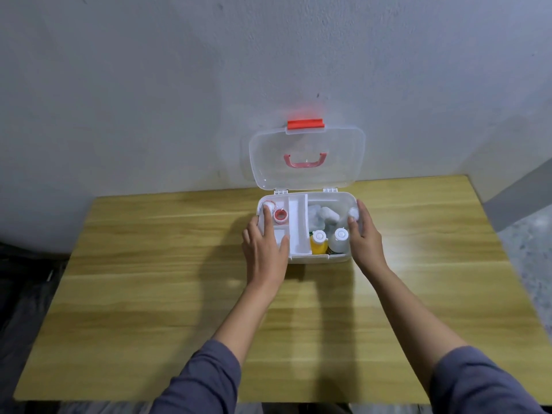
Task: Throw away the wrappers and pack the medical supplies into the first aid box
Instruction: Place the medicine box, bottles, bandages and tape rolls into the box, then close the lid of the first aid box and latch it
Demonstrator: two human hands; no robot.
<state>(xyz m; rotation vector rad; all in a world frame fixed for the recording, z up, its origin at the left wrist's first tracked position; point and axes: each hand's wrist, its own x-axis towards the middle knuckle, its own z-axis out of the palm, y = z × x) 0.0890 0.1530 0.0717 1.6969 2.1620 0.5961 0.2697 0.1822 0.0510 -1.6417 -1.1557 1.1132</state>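
The white first aid box (316, 257) stands open on the wooden table, its clear lid (307, 156) with red latch leaning back against the wall. A white divided tray (297, 225) fills the left half and holds two tape rolls (280, 215). The right half holds a yellow bottle (318, 242), a clear bottle (340, 239) and white gauze rolls (327, 216). My left hand (264, 246) lies over the tray's left side, fingers on its rim. My right hand (363, 234) grips the box's right wall.
The wooden table (179, 264) stands against a pale wall. Dark plastic sheeting (24, 288) lies on the floor to the left. A speckled floor shows at the right edge.
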